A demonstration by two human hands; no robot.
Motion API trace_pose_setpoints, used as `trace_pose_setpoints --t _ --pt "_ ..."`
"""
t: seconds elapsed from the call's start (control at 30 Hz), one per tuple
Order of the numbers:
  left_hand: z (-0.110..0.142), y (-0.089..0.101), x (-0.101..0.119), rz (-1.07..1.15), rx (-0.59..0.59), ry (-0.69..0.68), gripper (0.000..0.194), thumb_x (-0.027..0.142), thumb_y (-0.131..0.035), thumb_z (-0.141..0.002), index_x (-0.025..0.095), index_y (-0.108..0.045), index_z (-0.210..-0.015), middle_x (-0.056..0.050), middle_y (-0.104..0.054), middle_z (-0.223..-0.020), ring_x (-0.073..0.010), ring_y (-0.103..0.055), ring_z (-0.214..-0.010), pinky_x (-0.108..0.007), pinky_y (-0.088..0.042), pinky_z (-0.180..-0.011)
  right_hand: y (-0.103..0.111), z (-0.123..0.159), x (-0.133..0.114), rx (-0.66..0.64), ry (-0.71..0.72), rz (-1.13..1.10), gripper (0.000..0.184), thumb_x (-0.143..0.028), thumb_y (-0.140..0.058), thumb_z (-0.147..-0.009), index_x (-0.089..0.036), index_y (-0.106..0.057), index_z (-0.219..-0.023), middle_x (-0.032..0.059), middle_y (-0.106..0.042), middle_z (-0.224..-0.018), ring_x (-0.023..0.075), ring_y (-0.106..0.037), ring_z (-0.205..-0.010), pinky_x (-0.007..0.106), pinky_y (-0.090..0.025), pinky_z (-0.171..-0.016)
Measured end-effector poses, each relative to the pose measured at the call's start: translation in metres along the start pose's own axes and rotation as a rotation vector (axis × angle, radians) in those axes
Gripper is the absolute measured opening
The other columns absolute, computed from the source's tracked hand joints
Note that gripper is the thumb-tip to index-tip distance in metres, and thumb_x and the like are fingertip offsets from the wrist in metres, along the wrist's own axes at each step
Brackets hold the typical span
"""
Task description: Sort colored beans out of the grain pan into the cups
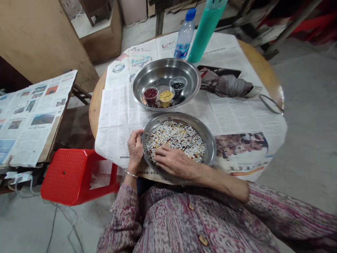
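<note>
A steel pan (210, 142) full of mixed white, yellow, red and black grains sits at the near edge of a round table. My left hand (135, 146) grips the pan's left rim, fingers curled over it. My right hand (175, 162) lies inside the pan on the grains at its near side, fingers bent down and drawn together among them; whether they hold any is hidden. Behind it a larger steel bowl (160, 72) holds three small clear cups: red beans (150, 93), yellow grains (165, 95) and black beans (178, 85).
Newspaper (118, 116) covers the table. A water bottle (184, 35) and a green flask (204, 30) stand at the back, a folded grey umbrella (226, 86) to the right. A red plastic stool (76, 174) and a paper-covered side table (28, 116) stand on the left.
</note>
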State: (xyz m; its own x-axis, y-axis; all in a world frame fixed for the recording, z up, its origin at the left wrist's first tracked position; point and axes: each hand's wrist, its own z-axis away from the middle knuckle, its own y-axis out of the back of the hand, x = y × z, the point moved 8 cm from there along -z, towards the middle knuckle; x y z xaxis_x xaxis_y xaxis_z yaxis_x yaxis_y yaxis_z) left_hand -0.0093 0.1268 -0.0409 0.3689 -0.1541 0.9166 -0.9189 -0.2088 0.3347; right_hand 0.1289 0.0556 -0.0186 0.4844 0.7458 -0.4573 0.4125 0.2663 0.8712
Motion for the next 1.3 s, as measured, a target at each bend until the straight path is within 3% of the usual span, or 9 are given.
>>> trace_pose_setpoints --t 0.1,0.3,0.4,0.57,0.7,0.83,1.0,1.13,1.3 --pt "0.001 0.000 0.000 -0.007 0.000 0.005 0.025 0.028 -0.045 -0.102 0.021 -0.068 -0.096 -0.003 -0.071 -0.096 -0.0180 -0.064 -0.094 -0.029 -0.050 -0.090 0.007 0.001 0.010 -0.001 0.034 0.087 0.019 -0.020 -0.051 -0.098 -0.017 -0.070 -0.094 0.0115 -0.067 -0.102 0.0244 -0.055 -0.099 0.040 -0.049 -0.086" --pt "0.001 -0.001 -0.001 0.014 -0.004 0.003 0.024 0.027 -0.046 -0.101 0.021 -0.068 -0.097 -0.004 -0.072 -0.099 -0.0183 -0.065 -0.095 -0.030 -0.050 -0.090 0.052 0.018 0.084 0.157 -0.224 0.234 0.026 -0.015 -0.048 -0.096 -0.016 -0.073 -0.102 0.0146 -0.068 -0.109 0.0273 -0.056 -0.104 0.041 -0.049 -0.090" --pt "0.000 -0.001 -0.003 0.017 -0.003 0.003 0.024 0.027 -0.046 -0.101 0.021 -0.068 -0.097 -0.003 -0.071 -0.099 -0.0178 -0.065 -0.096 -0.029 -0.050 -0.090 0.060 0.016 0.101 0.221 -0.301 0.219 0.028 -0.019 -0.048 -0.097 -0.016 -0.072 -0.110 0.0144 -0.068 -0.113 0.0280 -0.056 -0.110 0.042 -0.050 -0.095" --pt "-0.001 -0.001 -0.004 0.005 -0.005 -0.006 0.024 0.028 -0.045 -0.101 0.021 -0.068 -0.098 -0.003 -0.071 -0.098 -0.0180 -0.065 -0.095 -0.029 -0.050 -0.090 0.038 0.010 0.074 0.123 -0.132 0.186 0.027 -0.024 -0.050 -0.098 -0.018 -0.070 -0.115 0.0137 -0.066 -0.123 0.0278 -0.055 -0.113 0.045 -0.049 -0.097" --pt "-0.001 -0.001 -0.004 -0.004 -0.004 -0.015 0.024 0.028 -0.045 -0.101 0.022 -0.068 -0.098 -0.003 -0.071 -0.098 -0.0180 -0.065 -0.094 -0.029 -0.050 -0.088 0.026 0.036 0.045 0.023 -0.028 0.135 0.021 -0.021 -0.050 -0.098 -0.019 -0.070 -0.101 0.0117 -0.068 -0.110 0.0246 -0.058 -0.100 0.040 -0.050 -0.088" --pt "-0.002 -0.001 -0.004 0.003 0.001 -0.023 0.023 0.026 -0.046 -0.100 0.022 -0.068 -0.096 -0.003 -0.071 -0.097 -0.0181 -0.065 -0.095 -0.029 -0.050 -0.090 0.024 0.059 0.024 -0.038 -0.035 0.041 0.021 -0.016 -0.048 -0.098 -0.020 -0.068 -0.097 0.0090 -0.068 -0.100 0.0213 -0.060 -0.092 0.035 -0.049 -0.080" --pt "-0.004 0.000 -0.004 -0.001 0.006 -0.024 0.022 0.026 -0.046 -0.099 0.022 -0.068 -0.096 -0.003 -0.072 -0.099 -0.0186 -0.065 -0.097 -0.030 -0.050 -0.092 0.013 0.046 0.001 -0.075 -0.023 -0.022 0.022 -0.015 -0.047 -0.098 -0.021 -0.068 -0.094 0.0063 -0.067 -0.094 0.0173 -0.059 -0.086 0.029 -0.044 -0.072" --pt "-0.005 0.000 -0.004 0.015 0.011 -0.032 0.022 0.026 -0.046 -0.099 0.021 -0.068 -0.095 -0.003 -0.072 -0.099 -0.0185 -0.066 -0.096 -0.030 -0.050 -0.092 0.005 0.040 0.017 -0.049 -0.076 0.032 0.022 -0.012 -0.050 -0.095 -0.020 -0.068 -0.105 0.0060 -0.067 -0.094 0.0172 -0.061 -0.085 0.028 -0.044 -0.071" --pt "-0.006 -0.001 -0.003 0.009 0.012 -0.056 0.022 0.024 -0.046 -0.098 0.022 -0.068 -0.095 -0.003 -0.072 -0.098 -0.0184 -0.066 -0.096 -0.030 -0.050 -0.093 0.036 0.053 0.079 0.106 -0.366 0.227 0.028 -0.012 -0.045 -0.095 -0.019 -0.070 -0.103 0.0107 -0.068 -0.098 0.0222 -0.062 -0.089 0.033 -0.048 -0.072"
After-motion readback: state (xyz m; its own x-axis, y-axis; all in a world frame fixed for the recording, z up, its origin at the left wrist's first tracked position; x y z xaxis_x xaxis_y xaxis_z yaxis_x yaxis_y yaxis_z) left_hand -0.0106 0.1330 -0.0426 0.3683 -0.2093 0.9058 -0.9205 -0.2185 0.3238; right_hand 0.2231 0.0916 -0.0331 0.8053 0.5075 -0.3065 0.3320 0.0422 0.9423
